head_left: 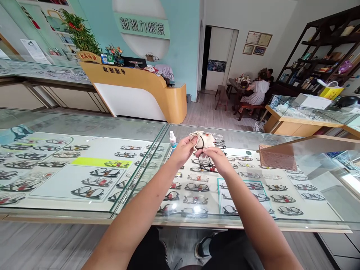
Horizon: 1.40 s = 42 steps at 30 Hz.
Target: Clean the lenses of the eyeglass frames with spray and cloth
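The grip of the left hand (184, 149) is pinched around a soft, cream-coloured fabric cloth (208, 140), while the right hand (217, 155) has its fingers closed on a pair of thin, black-rimmed eyeglasses (203, 143), which sits against the cloth's near side. Left of the cloth, a small white plastic bottle with a blue label (173, 141) stands upright on the glass-topped display surface (197, 225), and below the cloth, rows of dark and clear-framed spectacles (197, 187) lie under the glass. Beyond the cloth to the left stands a curved, yellow-wood and white cashier desk (176, 105).
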Available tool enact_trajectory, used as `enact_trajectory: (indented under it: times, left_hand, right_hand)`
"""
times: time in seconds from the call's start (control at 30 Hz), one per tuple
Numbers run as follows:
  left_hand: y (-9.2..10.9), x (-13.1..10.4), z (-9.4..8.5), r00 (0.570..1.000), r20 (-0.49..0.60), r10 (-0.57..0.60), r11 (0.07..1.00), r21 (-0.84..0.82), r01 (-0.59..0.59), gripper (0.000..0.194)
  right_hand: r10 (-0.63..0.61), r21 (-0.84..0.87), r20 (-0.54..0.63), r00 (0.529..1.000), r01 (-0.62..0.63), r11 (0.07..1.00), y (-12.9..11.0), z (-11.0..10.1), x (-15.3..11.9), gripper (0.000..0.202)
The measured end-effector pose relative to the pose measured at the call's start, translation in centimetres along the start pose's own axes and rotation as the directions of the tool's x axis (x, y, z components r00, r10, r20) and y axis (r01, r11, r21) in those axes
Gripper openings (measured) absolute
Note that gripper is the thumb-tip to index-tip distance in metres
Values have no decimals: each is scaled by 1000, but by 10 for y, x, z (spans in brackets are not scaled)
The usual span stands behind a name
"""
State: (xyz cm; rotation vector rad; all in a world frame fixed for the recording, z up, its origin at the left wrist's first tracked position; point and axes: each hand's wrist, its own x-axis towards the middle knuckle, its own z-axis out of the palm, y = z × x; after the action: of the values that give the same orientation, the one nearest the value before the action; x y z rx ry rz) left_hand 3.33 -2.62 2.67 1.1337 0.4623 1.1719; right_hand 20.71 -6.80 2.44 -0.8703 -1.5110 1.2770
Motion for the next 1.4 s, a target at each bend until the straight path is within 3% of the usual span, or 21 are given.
enact_trajectory:
  times: [0.17, 0.43, 0.6, 0.73, 1.0, 1.23, 1.4]
  left_hand:
    - [1, -1, 1, 996, 78, -47, 999, -11, 48, 55]
    - [-10, 7, -1, 997, -73, 34, 999, 16, -33, 54]
    - [-3, 5, 3, 1000, -4, -1, 999, -49, 1, 47]
    - [0, 1, 7, 998, 56, -29, 1000, -3, 29, 56]
    - [-7, 5, 6, 999, -32, -19, 1000, 12, 19, 57]
    - [1, 0, 10, 998, 58, -31, 999, 24, 29, 54]
    - [-10, 3, 10, 996, -81, 31, 998, 65, -26, 57]
  right_hand:
    - [4, 65, -12, 1000, -3, 998, 3, -10, 3, 37]
    - [16, -17, 51, 999, -16, 1000, 3, -5, 1, 38]
    - [-25, 19, 8, 1000, 25, 1000, 2, -16, 2, 35]
    - [4, 48, -4, 1000, -4, 999, 5, -16, 3, 37]
    - [36, 63, 46, 998, -39, 997, 9, -10, 4, 37]
    - [-3, 107, 29, 1000, 0, 994, 10, -15, 6, 35]
    - [0, 46, 52, 999, -2, 999, 17, -11, 6, 38]
